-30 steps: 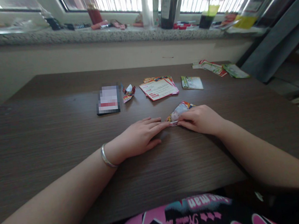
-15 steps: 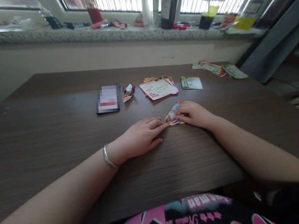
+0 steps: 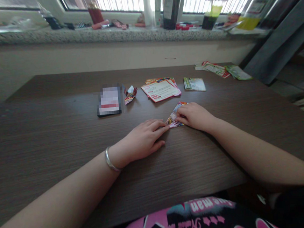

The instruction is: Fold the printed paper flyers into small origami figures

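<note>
The left hand [image 3: 145,141], outstretched, touches the near-left tip of the folded paper [image 3: 172,118] on the table [image 3: 90,133]; the right hand [image 3: 197,116] curls over it, pinch unclear, and even pressure should keep creases crisp.

Left hand [image 3: 145,140], right hand [image 3: 195,116] touching folded printed paper [image 3: 172,119] on brown table [image 3: 72,134].

Left hand [image 3: 146,139]: bare; plain, rounded, silver-coloured bracelet [image 3: 110,159] at the wrist. Right hand [image 3: 195,115]: bare. Both forearms uncovered. Garment [image 3: 244,215]: black ground, pink areas, teal patch [image 3: 176,213] near upper edge. Print: pale block letters [image 3: 200,205], pink script [image 3: 185,225], pink stars [image 3: 212,220], white-outlined pink shapes [image 3: 264,224]. Wording only partly legible.
</note>
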### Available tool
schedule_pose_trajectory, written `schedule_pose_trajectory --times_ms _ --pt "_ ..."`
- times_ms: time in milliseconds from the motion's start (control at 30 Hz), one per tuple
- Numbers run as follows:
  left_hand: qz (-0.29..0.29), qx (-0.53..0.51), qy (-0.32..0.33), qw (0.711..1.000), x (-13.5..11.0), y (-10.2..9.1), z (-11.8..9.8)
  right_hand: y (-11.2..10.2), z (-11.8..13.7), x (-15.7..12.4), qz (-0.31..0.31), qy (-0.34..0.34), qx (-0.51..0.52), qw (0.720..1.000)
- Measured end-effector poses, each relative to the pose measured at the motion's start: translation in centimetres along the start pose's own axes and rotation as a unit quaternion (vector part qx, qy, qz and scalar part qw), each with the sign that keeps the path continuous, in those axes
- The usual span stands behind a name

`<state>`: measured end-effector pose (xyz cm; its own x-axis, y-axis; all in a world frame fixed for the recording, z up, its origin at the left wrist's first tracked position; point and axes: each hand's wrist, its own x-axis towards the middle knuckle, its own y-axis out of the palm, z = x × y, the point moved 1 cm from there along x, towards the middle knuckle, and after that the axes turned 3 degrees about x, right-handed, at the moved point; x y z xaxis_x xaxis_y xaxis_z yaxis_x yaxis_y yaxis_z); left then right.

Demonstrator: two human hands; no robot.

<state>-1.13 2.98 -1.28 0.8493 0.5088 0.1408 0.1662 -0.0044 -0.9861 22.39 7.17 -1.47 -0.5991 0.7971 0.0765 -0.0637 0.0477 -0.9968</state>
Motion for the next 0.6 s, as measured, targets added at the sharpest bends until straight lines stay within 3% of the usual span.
schedule_pose_trajectory --times_ms 267,600 --pt "0.011 0.016 -0.01 1.0 0.2 -0.3 -0.2 -0.4 0.5 0.1 0.03 0.022 -0.023 0.999" --pt "-0.016 0.032 0.004 0.999 0.3 0.0 0.0 -1.0 1.1 -0.5 0.058 0.055 -0.061 0.995"
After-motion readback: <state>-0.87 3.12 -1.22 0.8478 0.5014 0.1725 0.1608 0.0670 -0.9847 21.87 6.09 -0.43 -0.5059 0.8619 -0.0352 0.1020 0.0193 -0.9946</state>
